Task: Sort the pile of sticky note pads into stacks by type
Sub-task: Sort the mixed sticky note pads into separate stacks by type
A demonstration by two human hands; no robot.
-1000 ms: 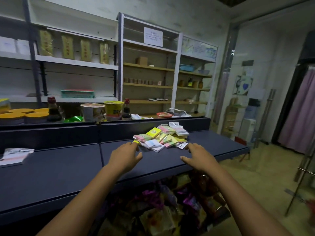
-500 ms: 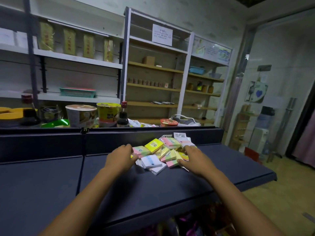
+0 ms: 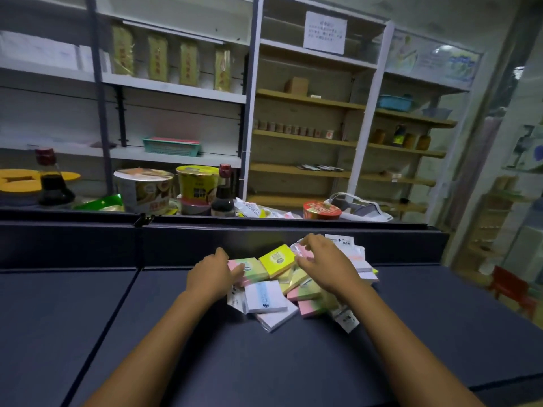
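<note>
A loose pile of sticky note pads lies on the dark blue counter [image 3: 293, 362] near its back wall. In it are a bright yellow pad [image 3: 278, 257], a pink and green pad [image 3: 255, 270], a white pad with a blue band [image 3: 266, 296], pink pads [image 3: 308, 307] and white packs [image 3: 357, 259]. My left hand [image 3: 210, 274] is at the pile's left side, thumb on top of the pink and green pad and fingers round its far edge. My right hand [image 3: 323, 264] lies over the middle of the pile with bent, spread fingers touching the pads and covers several of them.
A raised ledge behind the counter carries noodle cups [image 3: 144, 189], two dark sauce bottles [image 3: 223, 192] and a red bowl [image 3: 321, 210]. Shelving fills the wall behind. The counter's right edge drops to the floor, where a red stool [image 3: 511, 286] stands.
Both hands moved forward onto the pile. The left hand closed on the pink and green pad; the right hand went from the pile's right edge to its top. The camera came closer.
</note>
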